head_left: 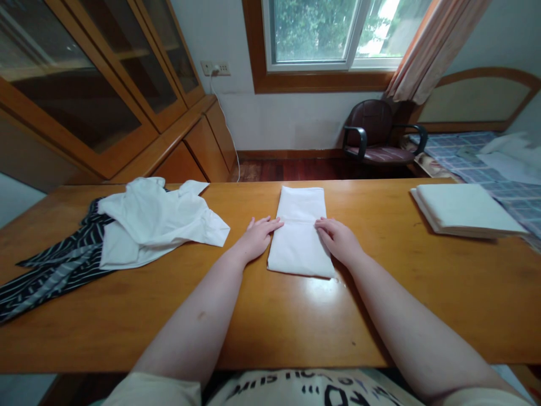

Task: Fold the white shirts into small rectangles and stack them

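Note:
A folded white cloth lies flat as a narrow rectangle in the middle of the table, with a crease across it. My left hand rests at its left edge, fingers stretched out and fingertips touching the cloth. On the opposite edge, my right hand lays its slightly bent fingers on the fabric. Neither hand grips anything. To the left, a crumpled white garment lies loosely over a black-and-white striped garment.
The wooden table spans the view. A neat stack of folded white cloths sits at its right end. Beyond are a glass-door cabinet, an office chair, a bed and a window.

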`<state>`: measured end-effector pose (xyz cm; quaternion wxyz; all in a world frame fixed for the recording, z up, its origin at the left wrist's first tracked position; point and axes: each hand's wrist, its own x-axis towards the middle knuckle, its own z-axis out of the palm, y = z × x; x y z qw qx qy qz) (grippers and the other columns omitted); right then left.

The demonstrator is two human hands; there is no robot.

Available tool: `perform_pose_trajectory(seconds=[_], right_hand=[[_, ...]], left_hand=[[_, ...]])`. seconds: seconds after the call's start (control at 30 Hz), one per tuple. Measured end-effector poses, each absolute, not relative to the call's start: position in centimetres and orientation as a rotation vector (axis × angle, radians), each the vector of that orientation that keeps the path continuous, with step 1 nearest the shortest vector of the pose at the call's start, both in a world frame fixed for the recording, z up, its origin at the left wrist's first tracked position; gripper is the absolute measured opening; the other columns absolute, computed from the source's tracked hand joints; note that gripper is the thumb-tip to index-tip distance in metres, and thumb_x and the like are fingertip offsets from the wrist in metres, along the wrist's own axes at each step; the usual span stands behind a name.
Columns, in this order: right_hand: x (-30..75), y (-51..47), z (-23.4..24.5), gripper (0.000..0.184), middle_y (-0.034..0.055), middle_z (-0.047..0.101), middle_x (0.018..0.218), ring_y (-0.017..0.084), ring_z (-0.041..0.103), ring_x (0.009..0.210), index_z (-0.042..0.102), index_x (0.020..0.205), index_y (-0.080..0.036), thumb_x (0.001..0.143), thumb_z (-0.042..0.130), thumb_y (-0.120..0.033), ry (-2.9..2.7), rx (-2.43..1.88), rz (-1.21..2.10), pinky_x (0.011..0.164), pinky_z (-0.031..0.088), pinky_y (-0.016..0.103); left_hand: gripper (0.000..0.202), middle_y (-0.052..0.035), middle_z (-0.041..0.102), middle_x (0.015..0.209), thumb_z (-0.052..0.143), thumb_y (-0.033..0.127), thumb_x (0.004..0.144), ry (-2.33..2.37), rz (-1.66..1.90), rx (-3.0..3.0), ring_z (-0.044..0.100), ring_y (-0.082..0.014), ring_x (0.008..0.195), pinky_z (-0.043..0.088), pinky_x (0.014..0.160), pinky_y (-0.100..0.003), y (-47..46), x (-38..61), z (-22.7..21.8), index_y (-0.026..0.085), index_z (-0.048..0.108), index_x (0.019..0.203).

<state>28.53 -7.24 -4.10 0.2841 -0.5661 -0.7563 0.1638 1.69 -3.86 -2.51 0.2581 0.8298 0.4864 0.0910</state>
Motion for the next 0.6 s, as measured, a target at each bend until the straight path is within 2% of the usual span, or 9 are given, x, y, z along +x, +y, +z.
perform_pose_trajectory(seconds=[0.1,0.27,0.47,0.6], right_hand=[[28.8,-7.1,-4.1,0.028,0.0080,0.071,0.105,0.023,0.062,0.104,0.071,0.101,-0.021,0.089,0.046,-0.023,-2.006,-1.566,0.366,0.097,0.045,0.040],[29.4,-6.6,-4.5,0.036,0.0066,0.067,0.119,0.023,0.059,0.112,0.071,0.109,-0.023,0.089,0.041,-0.017,-2.029,-1.613,0.456,0.099,0.044,0.041],[29.8,-6.4,-4.5,0.037,0.0042,0.067,0.118,0.022,0.060,0.111,0.072,0.107,-0.025,0.089,0.041,-0.014,-2.040,-1.582,0.486,0.100,0.044,0.040],[29.7,-6.3,-4.6,0.039,0.0040,0.068,0.116,0.021,0.061,0.109,0.073,0.104,-0.024,0.087,0.041,-0.011,-1.992,-1.592,0.494,0.099,0.045,0.039]], left_hand=[[0.056,0.0023,0.043,0.147,0.039,0.018,0.084,1.331,0.255,2.250,0.030,-0.0241,0.140,0.006,0.114,-0.059,-3.6,1.4,-2.8,0.033,0.048,0.137],[0.057,-0.0004,0.038,0.150,0.046,0.039,0.086,1.263,0.198,2.285,0.022,-0.0279,0.142,-0.001,0.113,-0.059,-3.8,1.0,-2.5,0.033,0.041,0.142],[0.090,-0.0052,0.027,0.155,0.065,0.048,0.071,1.186,0.071,2.348,0.011,-0.0331,0.145,-0.005,0.113,-0.058,-4.0,0.7,-2.4,0.030,0.025,0.149],[0.104,-0.0088,0.015,0.158,0.069,0.048,0.064,1.182,0.014,2.345,0.004,-0.0349,0.145,-0.001,0.113,-0.057,-4.7,0.3,-2.4,0.026,0.016,0.152]])
